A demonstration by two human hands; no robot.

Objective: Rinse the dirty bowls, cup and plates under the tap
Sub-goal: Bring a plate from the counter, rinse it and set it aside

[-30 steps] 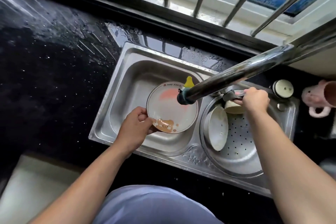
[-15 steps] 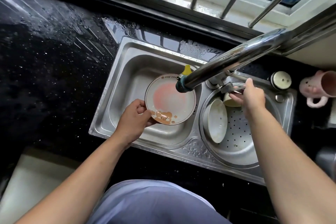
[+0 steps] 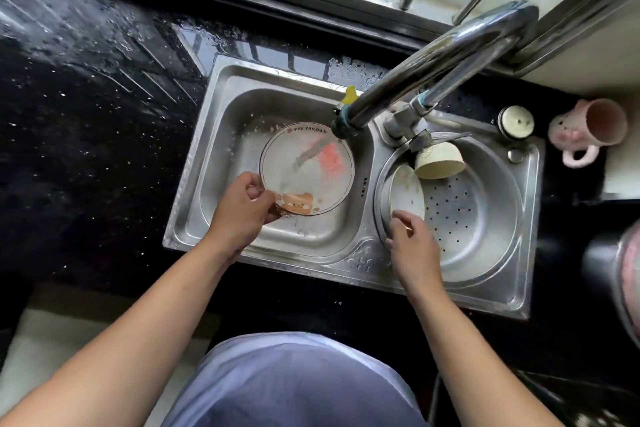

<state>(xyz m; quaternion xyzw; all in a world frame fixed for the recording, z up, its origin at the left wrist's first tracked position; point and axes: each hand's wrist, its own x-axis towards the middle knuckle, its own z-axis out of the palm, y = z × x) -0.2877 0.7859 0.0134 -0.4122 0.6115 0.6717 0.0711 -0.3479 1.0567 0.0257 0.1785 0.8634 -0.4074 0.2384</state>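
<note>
My left hand (image 3: 242, 211) grips the near rim of a white plate (image 3: 322, 191) with a bear print and a pink smear, held over the left sink basin (image 3: 221, 184). Water runs from the tap spout (image 3: 344, 126) onto the plate. My right hand (image 3: 412, 243) hovers over the near edge of the right basin (image 3: 485, 239), fingers loosely spread, next to a white plate (image 3: 407, 189) that leans on edge there; it holds nothing. A cream bowl (image 3: 441, 159) lies tilted at the back of that basin, under the tap lever.
A pink mug (image 3: 588, 130) lies on its side on the counter at the right. A round white cap (image 3: 516, 121) sits on the sink's back right corner. The wet black counter (image 3: 86, 114) stretches left. Window bars run along the back.
Water now runs onto the plate. My right hand has left the tap lever and come down to the near edge of the right basin. My left hand still holds the plate.
</note>
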